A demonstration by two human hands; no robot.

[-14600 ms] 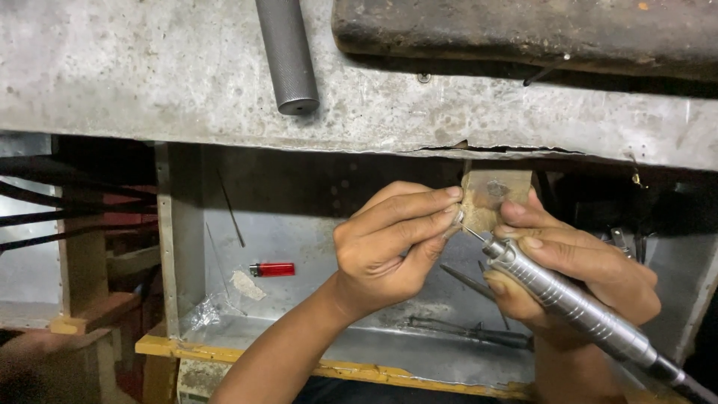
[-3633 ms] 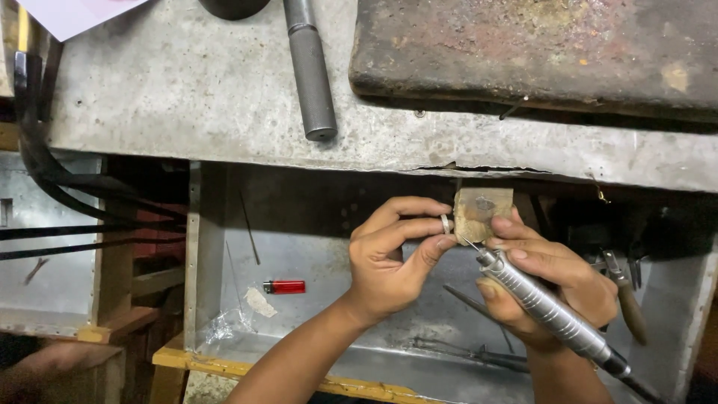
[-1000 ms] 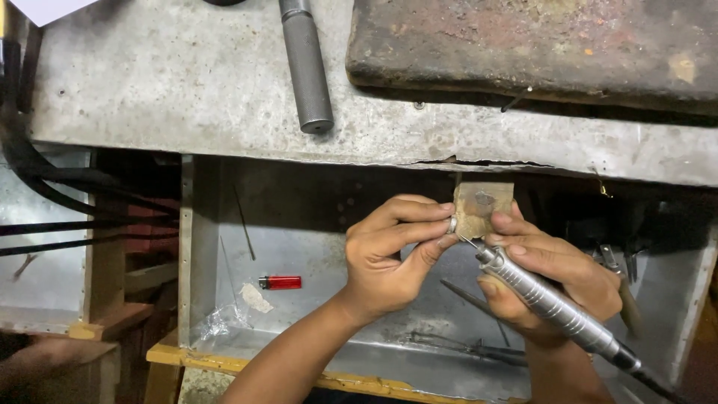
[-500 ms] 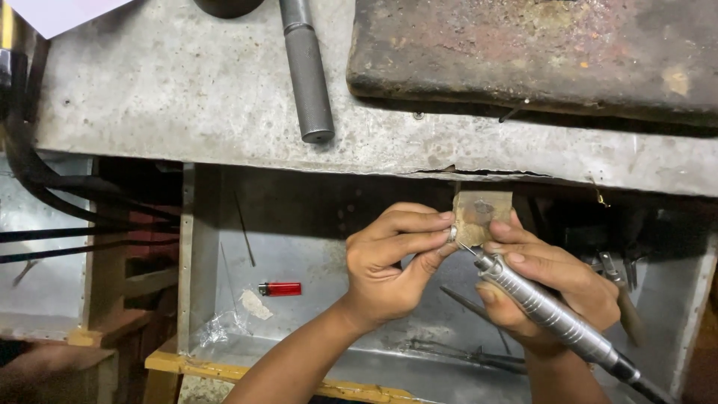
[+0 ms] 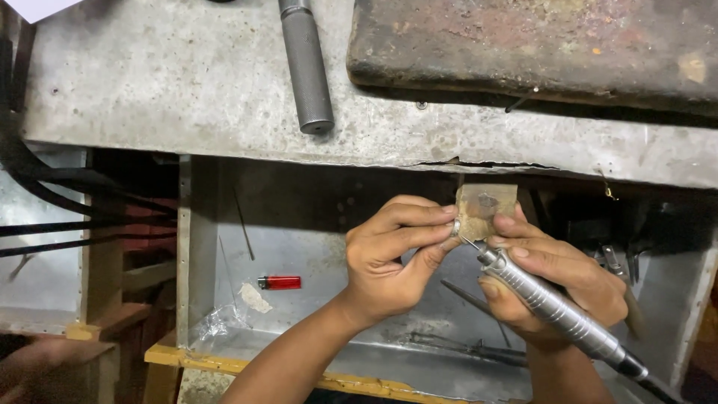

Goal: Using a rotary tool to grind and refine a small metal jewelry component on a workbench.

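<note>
Here my left hand [image 5: 389, 258] pinches a small metal ring [image 5: 455, 227] against the wooden bench peg [image 5: 485, 209] for support, while my right hand [image 5: 557, 280] grips the rotary handpiece [image 5: 550, 305] pen-fashion, bur at the ring.

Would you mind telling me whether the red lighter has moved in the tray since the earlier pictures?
No. The red lighter lies at the same spot beside the white scrap on the tray floor.

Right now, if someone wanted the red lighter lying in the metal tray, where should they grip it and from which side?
Probably across the long red body of the red lighter, from above. It lies flat and lengthwise on the metal tray, metal cap to the left, with open floor around it and the left hand off to its right.
</note>
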